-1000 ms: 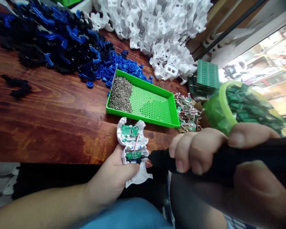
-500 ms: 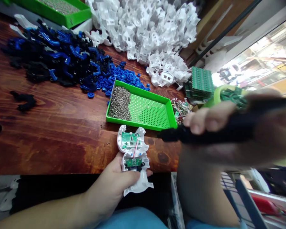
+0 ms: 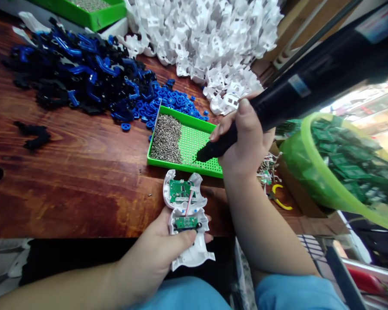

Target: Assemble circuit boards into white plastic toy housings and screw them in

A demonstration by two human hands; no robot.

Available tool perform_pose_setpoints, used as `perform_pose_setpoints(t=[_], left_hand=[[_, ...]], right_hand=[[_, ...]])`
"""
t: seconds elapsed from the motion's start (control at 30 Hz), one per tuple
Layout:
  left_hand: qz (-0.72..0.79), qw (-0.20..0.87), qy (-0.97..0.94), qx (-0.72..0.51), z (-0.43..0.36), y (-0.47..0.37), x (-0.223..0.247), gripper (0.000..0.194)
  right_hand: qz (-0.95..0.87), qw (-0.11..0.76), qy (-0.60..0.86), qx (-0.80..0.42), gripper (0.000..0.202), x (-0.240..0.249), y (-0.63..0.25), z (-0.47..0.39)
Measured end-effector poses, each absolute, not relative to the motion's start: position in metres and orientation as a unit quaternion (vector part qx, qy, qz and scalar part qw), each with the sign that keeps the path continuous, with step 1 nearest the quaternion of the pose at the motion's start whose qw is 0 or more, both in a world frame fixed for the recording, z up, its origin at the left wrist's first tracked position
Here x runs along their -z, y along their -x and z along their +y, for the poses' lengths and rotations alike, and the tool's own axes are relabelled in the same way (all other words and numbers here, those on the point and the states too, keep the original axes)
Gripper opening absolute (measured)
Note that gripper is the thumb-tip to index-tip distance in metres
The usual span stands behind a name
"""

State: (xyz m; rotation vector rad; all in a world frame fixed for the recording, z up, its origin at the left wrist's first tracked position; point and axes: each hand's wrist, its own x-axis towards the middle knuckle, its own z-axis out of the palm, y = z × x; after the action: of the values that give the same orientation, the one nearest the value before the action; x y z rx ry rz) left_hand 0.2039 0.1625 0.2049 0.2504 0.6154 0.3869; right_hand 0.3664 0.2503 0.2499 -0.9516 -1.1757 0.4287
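Beyond the tray [image 3: 194,137] sit white shells [image 3: 197,38]. Right fingers [image 3: 246,115] grip a screwdriver [image 3: 305,84], hiding the tray's end; left fingers [image 3: 183,242] hold a casing [image 3: 196,253].

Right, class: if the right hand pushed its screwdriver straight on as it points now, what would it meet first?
Probably the green tray, on its floor or near wall; whether the screwdriver touches it now is unclear.
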Motion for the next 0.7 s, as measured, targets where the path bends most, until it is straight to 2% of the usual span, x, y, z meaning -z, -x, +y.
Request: perform_pose_setpoints(t=[0.3,0.5,0.7], left_hand=[[0.288,0.931,-0.117,-0.191,0.162,-0.203,-0.201,0.038],[0.285,0.93,-0.145,-0.183,0.16,-0.205,-0.199,0.035],[0.268,0.92,-0.211,-0.194,0.159,-0.204,-0.196,0.038]], right_hand=[[-0.527,0.728,0.398,-0.186,0.014,-0.25,-0.366,0.255],[-0.53,0.727,0.393,-0.19,0.015,-0.246,-0.363,0.251],[-0.49,0.774,0.377,-0.138,0.009,-0.264,-0.362,0.247]])
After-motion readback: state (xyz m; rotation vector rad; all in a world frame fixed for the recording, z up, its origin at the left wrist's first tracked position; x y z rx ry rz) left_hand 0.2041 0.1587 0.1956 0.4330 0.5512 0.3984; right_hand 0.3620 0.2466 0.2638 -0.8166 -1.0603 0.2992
